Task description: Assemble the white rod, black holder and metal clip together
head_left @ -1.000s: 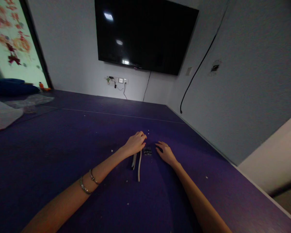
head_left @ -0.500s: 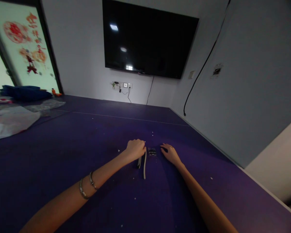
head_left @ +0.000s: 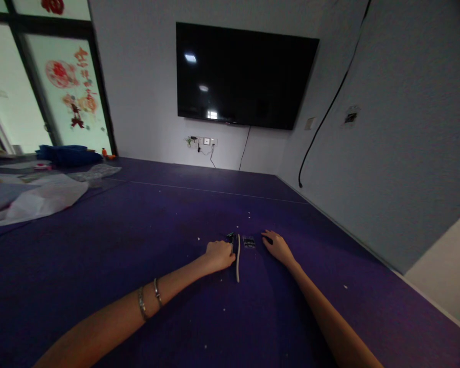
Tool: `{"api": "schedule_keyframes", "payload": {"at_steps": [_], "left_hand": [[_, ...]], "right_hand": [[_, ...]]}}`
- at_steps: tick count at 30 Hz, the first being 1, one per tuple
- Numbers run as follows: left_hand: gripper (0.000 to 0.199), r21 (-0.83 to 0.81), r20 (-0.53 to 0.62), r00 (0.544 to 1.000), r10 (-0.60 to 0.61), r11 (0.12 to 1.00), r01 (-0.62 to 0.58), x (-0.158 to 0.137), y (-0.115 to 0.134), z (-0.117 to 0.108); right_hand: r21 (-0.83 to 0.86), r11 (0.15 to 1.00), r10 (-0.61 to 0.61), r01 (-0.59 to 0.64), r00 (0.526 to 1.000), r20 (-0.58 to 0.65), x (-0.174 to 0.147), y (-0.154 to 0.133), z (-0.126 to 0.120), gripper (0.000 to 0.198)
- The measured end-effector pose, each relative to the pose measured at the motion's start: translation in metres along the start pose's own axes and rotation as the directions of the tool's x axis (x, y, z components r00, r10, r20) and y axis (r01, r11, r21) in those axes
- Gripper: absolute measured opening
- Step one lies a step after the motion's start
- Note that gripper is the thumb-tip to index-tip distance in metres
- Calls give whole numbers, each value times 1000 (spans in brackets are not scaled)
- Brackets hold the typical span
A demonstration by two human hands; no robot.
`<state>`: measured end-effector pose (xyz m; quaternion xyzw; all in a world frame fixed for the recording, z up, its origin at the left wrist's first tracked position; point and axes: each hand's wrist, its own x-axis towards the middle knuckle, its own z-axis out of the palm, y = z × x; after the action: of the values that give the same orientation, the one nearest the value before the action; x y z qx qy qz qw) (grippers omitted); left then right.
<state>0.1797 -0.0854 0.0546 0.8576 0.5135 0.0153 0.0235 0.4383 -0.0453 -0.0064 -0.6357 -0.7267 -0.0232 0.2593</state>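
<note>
My left hand [head_left: 219, 256] is closed low over the purple tabletop, its fingers round a slim dark object [head_left: 230, 236] whose far end pokes out past the knuckles. The rest of that object is hidden, so I cannot tell its kind. Just right of this hand lies a pale, cord-like strip [head_left: 238, 260], nearly straight and pointing away from me. Beside the strip's far end is a small flat dark piece in what looks like clear wrapping [head_left: 249, 242]. My right hand [head_left: 277, 246] rests on the table to the right of that piece, fingers loosely bent and apart, holding nothing.
White scraps dot the purple table [head_left: 145, 230]. Crumpled plastic sheeting [head_left: 49, 199] and a dark blue cloth bundle [head_left: 69, 155] lie at the far left. A black cable [head_left: 329, 105] hangs down the right wall. A television [head_left: 245, 76] hangs on the wall ahead.
My left hand has shifted nearer to me along the dark object, baring its far end and covering its near end. My right hand stays in place. The view has tilted up and turned left.
</note>
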Motion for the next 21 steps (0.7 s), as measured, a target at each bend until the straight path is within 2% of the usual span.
{"api": "schedule_keyframes", "payload": {"at_steps": [7,10,13,17,21], "left_hand": [[32,-42,-5,1000,-30,999,29,-2,1,4],[33,-71,-17,999,-45,997,43,-5,-3,2],[37,-114,-68,996,-57,992,49,-8,-8,-1],[40,-180,-139,988,-72,983,46,-10,-13,-7],[41,-228,-189,977,-93,972,48,-10,-11,-12]], "right_hand": [[46,999,19,-20,1000,4,1,-1,0,37],[194,978,80,-78,997,-5,1,-1,-1,34],[402,900,181,-168,984,6,5,-1,-7,27],[532,817,249,-220,968,19,14,-2,-22,23],[695,685,318,-220,948,-13,16,-26,-25,25]]}}
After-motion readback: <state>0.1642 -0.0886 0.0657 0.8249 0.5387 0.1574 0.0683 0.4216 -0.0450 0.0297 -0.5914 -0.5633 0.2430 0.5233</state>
